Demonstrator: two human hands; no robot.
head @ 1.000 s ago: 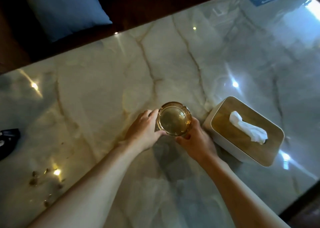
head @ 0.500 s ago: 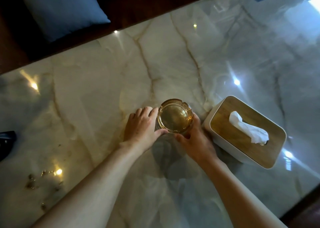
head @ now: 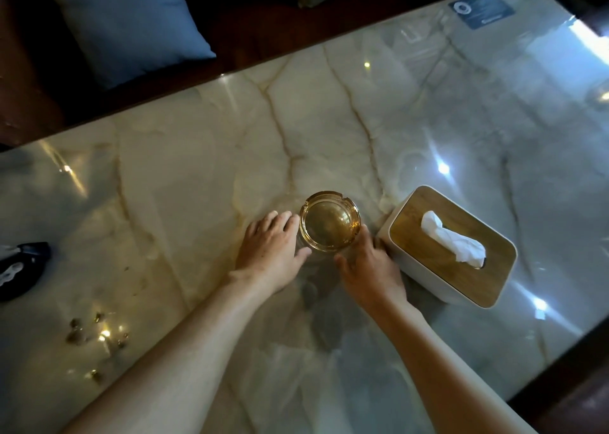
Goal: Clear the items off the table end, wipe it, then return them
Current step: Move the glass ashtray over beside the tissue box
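An amber glass ashtray sits on the marble table near its middle. My left hand lies against its left side, fingers stretched flat along the rim and thumb at its near edge. My right hand cups its near right side, thumb under the front. A white tissue box with a wooden lid and a tissue sticking out stands just right of my right hand.
Small dark crumbs are scattered on the table at the near left. A dark object lies at the left edge. A blue card rests at the far right. A blue cushion lies beyond the far edge.
The ashtray has shifted slightly away from me between both hands. My left hand's fingers have flattened out beside it.
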